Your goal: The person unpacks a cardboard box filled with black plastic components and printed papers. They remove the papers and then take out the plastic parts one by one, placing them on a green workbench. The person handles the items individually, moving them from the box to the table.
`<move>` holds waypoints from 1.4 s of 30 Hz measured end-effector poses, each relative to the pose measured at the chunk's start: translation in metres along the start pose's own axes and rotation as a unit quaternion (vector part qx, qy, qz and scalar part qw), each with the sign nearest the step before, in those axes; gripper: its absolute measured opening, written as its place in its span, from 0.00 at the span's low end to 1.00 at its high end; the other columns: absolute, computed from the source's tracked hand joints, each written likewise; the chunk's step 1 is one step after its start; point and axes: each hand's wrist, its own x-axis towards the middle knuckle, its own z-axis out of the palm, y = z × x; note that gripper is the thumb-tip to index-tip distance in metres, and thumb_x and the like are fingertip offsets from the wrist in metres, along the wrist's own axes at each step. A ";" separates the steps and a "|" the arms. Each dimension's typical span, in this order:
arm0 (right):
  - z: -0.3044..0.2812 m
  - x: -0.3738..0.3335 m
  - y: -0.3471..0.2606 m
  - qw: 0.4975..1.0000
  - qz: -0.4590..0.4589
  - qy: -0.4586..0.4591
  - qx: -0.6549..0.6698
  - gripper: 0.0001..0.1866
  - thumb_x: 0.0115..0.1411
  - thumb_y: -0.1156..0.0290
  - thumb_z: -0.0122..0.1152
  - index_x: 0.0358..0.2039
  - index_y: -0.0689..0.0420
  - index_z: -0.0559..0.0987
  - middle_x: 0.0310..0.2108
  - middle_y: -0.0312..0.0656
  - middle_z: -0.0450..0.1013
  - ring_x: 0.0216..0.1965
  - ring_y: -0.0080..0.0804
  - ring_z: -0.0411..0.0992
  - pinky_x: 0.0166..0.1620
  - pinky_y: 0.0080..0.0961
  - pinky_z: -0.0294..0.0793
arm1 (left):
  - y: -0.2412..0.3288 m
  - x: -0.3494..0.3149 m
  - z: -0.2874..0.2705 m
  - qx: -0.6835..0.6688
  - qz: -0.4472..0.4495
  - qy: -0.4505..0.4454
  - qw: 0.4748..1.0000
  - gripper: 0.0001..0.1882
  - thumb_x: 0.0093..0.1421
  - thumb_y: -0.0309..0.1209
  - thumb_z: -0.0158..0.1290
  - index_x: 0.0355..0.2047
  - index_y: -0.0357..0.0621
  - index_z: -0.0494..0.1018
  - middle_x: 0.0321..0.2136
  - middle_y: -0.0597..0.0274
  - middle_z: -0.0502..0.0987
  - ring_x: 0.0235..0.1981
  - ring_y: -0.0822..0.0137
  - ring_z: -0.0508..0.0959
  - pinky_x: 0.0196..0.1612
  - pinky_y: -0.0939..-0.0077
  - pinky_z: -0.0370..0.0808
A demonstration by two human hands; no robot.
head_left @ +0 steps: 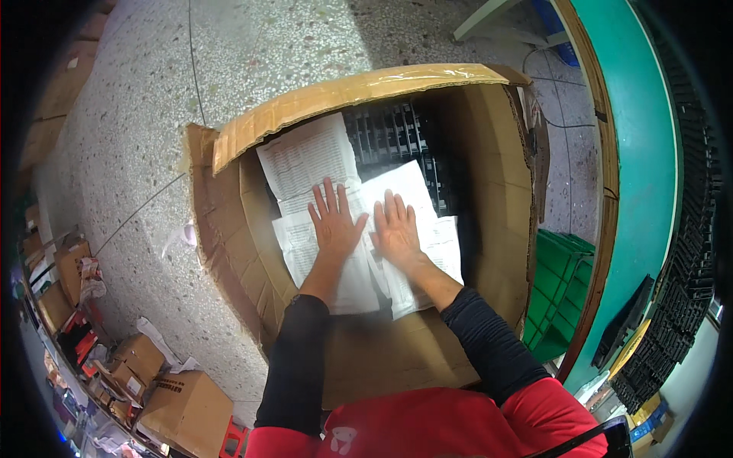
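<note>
Resting left hand (334, 230) and right hand (398, 235) flat, gripping nothing, on printed sheets (305, 159) inside cardboard box (500, 183); could tear them against ribbed black parts (398, 127) there by overpressing.

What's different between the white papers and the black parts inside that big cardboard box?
The papers are pale and mostly flat; the black parts look ridged. The left hand and right hand rest on the papers; neither touches the black parts. The papers lie on top, while the black parts show past their edges. Both are inside the cardboard box.
</note>
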 end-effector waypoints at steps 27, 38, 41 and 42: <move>0.022 -0.057 0.005 0.998 -0.048 0.032 0.001 0.31 0.51 0.66 0.58 0.55 0.63 0.64 0.62 0.58 0.50 0.63 0.54 0.49 0.60 0.53 0.51 | -0.038 0.040 -0.009 0.001 -0.053 0.162 0.985 0.35 0.52 0.40 0.58 0.57 0.39 0.60 0.62 0.45 0.53 0.63 0.43 0.50 0.61 0.47 0.51; 0.024 -0.075 0.010 0.986 -0.118 0.116 -0.020 0.25 0.44 0.74 0.56 0.47 0.66 0.69 0.54 0.67 0.58 0.54 0.60 0.59 0.50 0.48 0.62 | -0.057 0.035 0.001 -0.007 -0.067 0.224 0.972 0.07 0.50 0.25 0.55 0.29 0.37 0.75 0.43 0.55 0.71 0.46 0.53 0.68 0.47 0.58 0.66; 0.032 -0.078 0.012 0.989 -0.116 0.091 -0.007 0.24 0.46 0.74 0.55 0.46 0.66 0.70 0.54 0.67 0.59 0.54 0.60 0.59 0.50 0.46 0.63 | -0.057 0.037 0.001 0.029 -0.068 0.222 0.972 0.08 0.50 0.25 0.53 0.32 0.38 0.74 0.41 0.54 0.72 0.45 0.53 0.69 0.46 0.59 0.67; 0.034 -0.079 0.014 0.993 -0.102 0.057 0.001 0.25 0.48 0.75 0.53 0.49 0.66 0.68 0.57 0.65 0.55 0.57 0.60 0.55 0.54 0.49 0.59 | -0.057 0.037 -0.001 0.030 -0.071 0.219 0.973 0.09 0.50 0.24 0.53 0.34 0.38 0.74 0.40 0.54 0.72 0.44 0.53 0.69 0.45 0.59 0.67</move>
